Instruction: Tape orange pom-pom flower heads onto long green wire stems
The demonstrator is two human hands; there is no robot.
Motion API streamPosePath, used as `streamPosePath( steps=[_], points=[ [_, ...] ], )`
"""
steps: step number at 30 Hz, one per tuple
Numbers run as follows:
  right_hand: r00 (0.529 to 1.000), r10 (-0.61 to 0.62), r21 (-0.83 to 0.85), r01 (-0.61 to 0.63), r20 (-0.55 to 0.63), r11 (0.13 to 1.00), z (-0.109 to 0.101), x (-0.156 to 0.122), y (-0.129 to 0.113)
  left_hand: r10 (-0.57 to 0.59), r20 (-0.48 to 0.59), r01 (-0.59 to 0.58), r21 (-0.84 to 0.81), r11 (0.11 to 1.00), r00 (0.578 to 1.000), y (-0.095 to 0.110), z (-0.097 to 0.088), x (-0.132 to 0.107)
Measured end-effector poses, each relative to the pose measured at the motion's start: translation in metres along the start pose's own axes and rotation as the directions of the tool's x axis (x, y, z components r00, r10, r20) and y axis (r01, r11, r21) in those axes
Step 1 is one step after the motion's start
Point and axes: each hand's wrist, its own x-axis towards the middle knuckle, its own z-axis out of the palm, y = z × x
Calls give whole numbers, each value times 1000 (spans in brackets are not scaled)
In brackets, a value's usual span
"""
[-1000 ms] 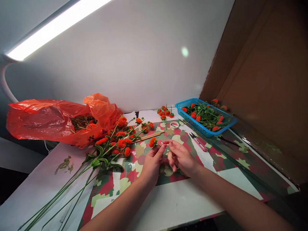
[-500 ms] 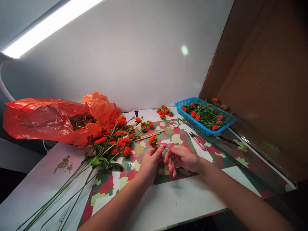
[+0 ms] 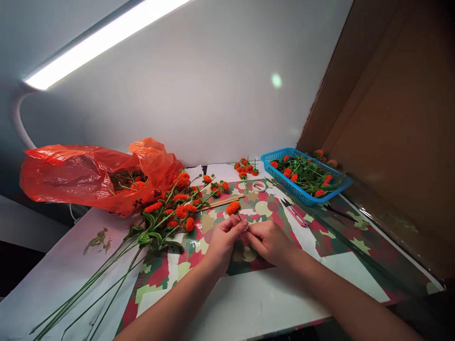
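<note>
An orange fuzzy artificial flower (image 3: 233,207) stands up between my hands on a thin stem. My left hand (image 3: 227,237) pinches that stem just below the flower head. My right hand (image 3: 268,240) is closed close beside it, its fingers curled around the lower stem, most of which they hide. Left of my hands lies a bunch of long-stemmed orange flowers (image 3: 181,211) with green leaves. Two wooden sticks (image 3: 225,202) rest just beyond the flower I hold.
A red plastic bag (image 3: 81,175) with more flowers lies at the left. At the back right stands a blue basket (image 3: 302,193) of flowers and greenery. Pink-handled snips (image 3: 296,215), a tape roll (image 3: 259,186) and several small flowers (image 3: 245,166) lie on the patterned sheet. A lamp (image 3: 106,42) hangs above.
My right hand's fingers, loosely spread before, have curled in around the stem. The flower head has shifted slightly right and tilts more upright. The whole view has moved a little.
</note>
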Motion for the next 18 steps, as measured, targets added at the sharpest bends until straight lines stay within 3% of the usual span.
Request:
streamPosePath(
  steps=[4, 8, 11, 14, 16, 18],
  points=[
    [996, -65, -139, 56, -63, 989, 6, -1, 5, 45, -19, -44, 6, 999, 999, -3, -2, 2],
    [984, -127, -93, 116, -123, 989, 9, -2, 4, 33, 21, -32, -42, 999, 999, -8, -3, 3],
    [983, -101, 12, 104, -155, 994, 3, -2, 0, 10, 107, -2, -73, 997, 994, -10, -1, 1],
    [966, 39, 61, -24, -254, 998, -11, 5, 5, 41, 159, -35, -41, 999, 986, -10, 3, -1],
    [920, 181, 34, -181, -348, 983, -26, 15, 17, 84, 155, -91, 37, 995, 984, -10, 4, -3],
    [919, 263, -2, -275, -295, 961, -41, 31, 33, 141, 155, -165, 157, 974, 978, -11, 2, -3]
  ],
)
